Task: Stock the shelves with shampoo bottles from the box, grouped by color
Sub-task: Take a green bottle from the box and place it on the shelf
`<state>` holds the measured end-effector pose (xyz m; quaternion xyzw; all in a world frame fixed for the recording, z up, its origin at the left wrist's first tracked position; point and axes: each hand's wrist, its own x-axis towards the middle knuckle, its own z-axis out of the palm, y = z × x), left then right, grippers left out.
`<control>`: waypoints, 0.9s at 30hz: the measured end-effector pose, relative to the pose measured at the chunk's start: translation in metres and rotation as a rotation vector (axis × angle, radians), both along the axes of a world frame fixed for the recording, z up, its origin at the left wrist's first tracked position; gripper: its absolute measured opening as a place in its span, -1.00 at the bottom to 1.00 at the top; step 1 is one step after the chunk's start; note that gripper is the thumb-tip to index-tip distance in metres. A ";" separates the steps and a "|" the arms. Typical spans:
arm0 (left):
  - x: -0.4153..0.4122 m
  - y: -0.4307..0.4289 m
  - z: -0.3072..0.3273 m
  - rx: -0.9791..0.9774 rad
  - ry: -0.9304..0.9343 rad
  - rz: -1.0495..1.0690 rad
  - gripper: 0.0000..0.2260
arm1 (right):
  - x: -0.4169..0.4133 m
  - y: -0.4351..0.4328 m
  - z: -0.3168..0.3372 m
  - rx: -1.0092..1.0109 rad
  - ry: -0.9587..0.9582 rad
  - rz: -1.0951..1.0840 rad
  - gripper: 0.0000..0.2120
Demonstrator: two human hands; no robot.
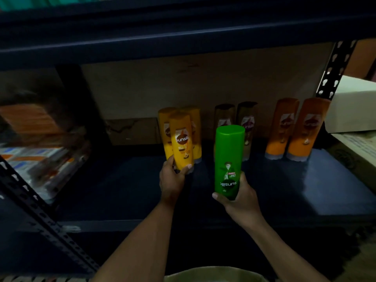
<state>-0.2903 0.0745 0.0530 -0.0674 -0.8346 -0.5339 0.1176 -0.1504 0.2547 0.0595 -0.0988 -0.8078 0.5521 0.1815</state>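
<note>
My left hand point(172, 181) grips the lower end of a yellow shampoo bottle point(181, 139), held upright just in front of two other yellow bottles point(165, 129) at the back of the dark shelf point(305, 184). My right hand point(239, 195) holds a green shampoo bottle point(228, 159) with its label upside down, in front of two dark brown bottles point(247, 123). Two orange bottles point(299, 129) stand further right on the same shelf.
A perforated metal upright point(333, 68) bounds the shelf on the right, with white cartons point(354, 102) beyond it. Packaged goods point(40, 143) fill the left bay. Another slotted post point(46, 222) slants across the lower left. A rim of a box point(211, 274) shows at the bottom edge.
</note>
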 end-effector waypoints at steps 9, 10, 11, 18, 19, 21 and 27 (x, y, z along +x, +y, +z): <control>0.017 -0.016 0.001 0.247 -0.041 0.047 -0.43 | 0.023 0.034 0.017 -0.196 0.114 0.087 -0.39; 0.023 -0.020 -0.001 0.248 -0.045 0.042 -0.45 | 0.030 0.036 0.019 -0.189 0.129 0.069 -0.43; 0.024 -0.019 -0.004 0.245 -0.043 0.048 -0.49 | 0.034 0.042 0.019 -0.161 0.148 0.071 -0.47; 0.054 -0.049 0.010 0.267 -0.042 0.024 -0.63 | 0.052 0.027 0.038 -0.250 0.197 0.033 -0.51; 0.055 -0.047 0.011 0.272 -0.047 0.009 -0.66 | 0.050 0.030 0.045 -0.260 0.210 0.027 -0.49; 0.057 -0.048 0.009 0.293 -0.065 -0.029 -0.74 | 0.043 0.029 0.058 -0.250 0.238 0.043 -0.49; 0.070 -0.059 0.013 0.326 -0.116 -0.130 -0.82 | 0.020 0.010 0.085 -0.179 0.290 0.106 -0.52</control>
